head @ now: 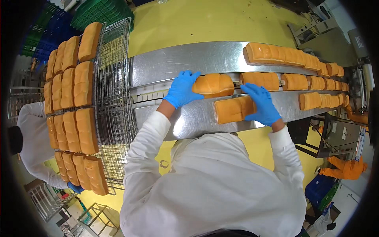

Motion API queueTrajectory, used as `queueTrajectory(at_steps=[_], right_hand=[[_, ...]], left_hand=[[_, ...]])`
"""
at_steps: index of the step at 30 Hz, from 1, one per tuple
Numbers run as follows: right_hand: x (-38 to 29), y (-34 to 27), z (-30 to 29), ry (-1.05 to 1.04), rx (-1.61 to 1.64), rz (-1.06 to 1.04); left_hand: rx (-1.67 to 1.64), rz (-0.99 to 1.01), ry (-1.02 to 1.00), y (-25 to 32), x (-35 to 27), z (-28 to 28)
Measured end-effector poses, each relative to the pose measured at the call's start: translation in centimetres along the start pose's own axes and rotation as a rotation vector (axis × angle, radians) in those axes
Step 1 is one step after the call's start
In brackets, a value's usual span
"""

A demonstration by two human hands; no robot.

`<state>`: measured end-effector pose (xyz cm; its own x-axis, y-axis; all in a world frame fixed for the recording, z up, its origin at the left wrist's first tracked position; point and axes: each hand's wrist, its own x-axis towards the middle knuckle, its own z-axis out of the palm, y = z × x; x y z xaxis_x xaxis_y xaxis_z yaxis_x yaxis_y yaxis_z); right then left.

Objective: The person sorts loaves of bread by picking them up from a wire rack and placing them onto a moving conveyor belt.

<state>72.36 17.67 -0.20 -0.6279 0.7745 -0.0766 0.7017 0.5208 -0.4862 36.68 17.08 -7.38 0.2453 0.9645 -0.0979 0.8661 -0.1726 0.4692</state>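
My left hand [182, 89], in a blue glove, cups the left end of a golden bread loaf [214, 86] on the narrow conveyor [151, 96]. Its thumb and fingers spread around that end; whether they grip is unclear. My right hand [262, 103], gloved alike, spans the right end of a second loaf [232, 109] on the near steel ledge [192, 118]. That thumb lies against this loaf, while the fingertips reach toward the gap between the conveyor loaves. The right hand hides part of the second loaf, so its hold cannot be judged.
More loaves [294, 82] line the conveyor rightward, with rows on the far ledge [275, 54] and near ledge. At left, several loaves [83, 84] fill part of a wire rack [114, 97]. A co-worker's gloved hand [76, 187] is by the rack. Green crates [102, 14] stand behind.
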Motion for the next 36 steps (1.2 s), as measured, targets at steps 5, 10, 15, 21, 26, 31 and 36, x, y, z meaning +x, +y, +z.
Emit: queueTrajectory(at_steps=[5, 10, 15, 21, 26, 31, 36], right_hand=[[-0.6, 1.7, 3.5, -0.123, -0.245, -0.121], [-1.3, 1.0, 1.3, -0.141, -0.139, -0.110], [-1.3, 0.7, -0.2, -0.088, -0.018, -0.066], [0.1, -0.9, 0.4, -0.060, 0.155, -0.024], [7.2, -4.2, 2.7, 0.069, -0.103, -0.122], [12.5, -3.7, 4.5, -0.006, -0.299, -0.306], [14.8, -6.4, 5.3, -0.163, -0.267, -0.327]], left_hand=[[0.139, 0.219, 0.187, 4.4, 2.6, 4.8], [0.053, 0.173, 0.163, 5.7, 3.0, 4.5], [0.017, 0.250, 0.208, 4.6, 3.2, 5.5], [-0.635, -0.148, 0.536, 2.2, -4.7, -2.1], [-0.017, -0.412, 0.880, -4.1, -18.9, -8.6], [0.200, -0.816, 0.785, -8.0, -28.1, -9.4], [0.126, -1.068, 0.425, -5.1, -25.5, -11.2]])
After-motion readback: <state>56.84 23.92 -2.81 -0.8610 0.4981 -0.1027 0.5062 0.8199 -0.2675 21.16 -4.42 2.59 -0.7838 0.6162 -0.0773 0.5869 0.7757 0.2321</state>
